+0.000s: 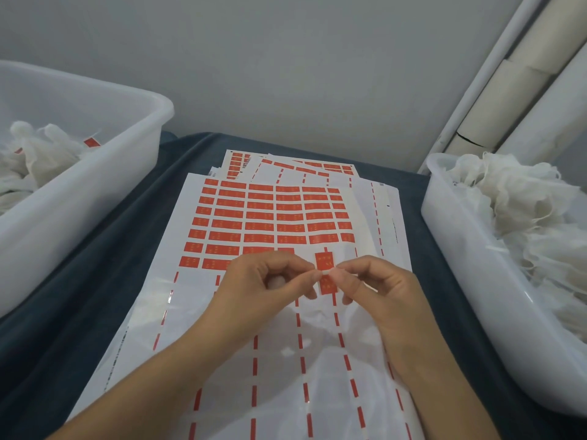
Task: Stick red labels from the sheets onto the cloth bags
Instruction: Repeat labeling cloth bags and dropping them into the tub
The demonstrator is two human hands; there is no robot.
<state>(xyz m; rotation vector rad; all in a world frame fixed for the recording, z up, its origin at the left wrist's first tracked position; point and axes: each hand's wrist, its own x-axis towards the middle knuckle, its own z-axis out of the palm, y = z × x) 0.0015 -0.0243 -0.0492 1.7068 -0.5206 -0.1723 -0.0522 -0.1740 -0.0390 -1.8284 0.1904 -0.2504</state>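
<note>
I have a red label pinched between the fingertips of both hands, standing upright with its long side running away from me; something thin and white crosses its middle right at the pinch, though I cannot tell whether it is a cord or a fold of cloth; my left hand grips from the left with thumb and forefinger closed on it and the other fingers curled under, and my right hand does the same from the right, so both grips are closed tight on the label with no gap showing; directly under the pinch and toward me lies a sheer white cloth bag, crumpled on the paper, the dashed red lines showing through it; beneath that is the top label sheet, its rows of red labels filling the part beyond my fingers and only red dashes left on the part nearer me; more sheets fan out farther beyond the grip, and another stack pokes out to the right of it; all of this rests on a dark blue cloth-covered table; well to the left of my grip is a white bin holding bags with red labels on them; well to the right is a second white bin heaped with plain white bags; beyond that, pale tubes lean against the grey wall.
</note>
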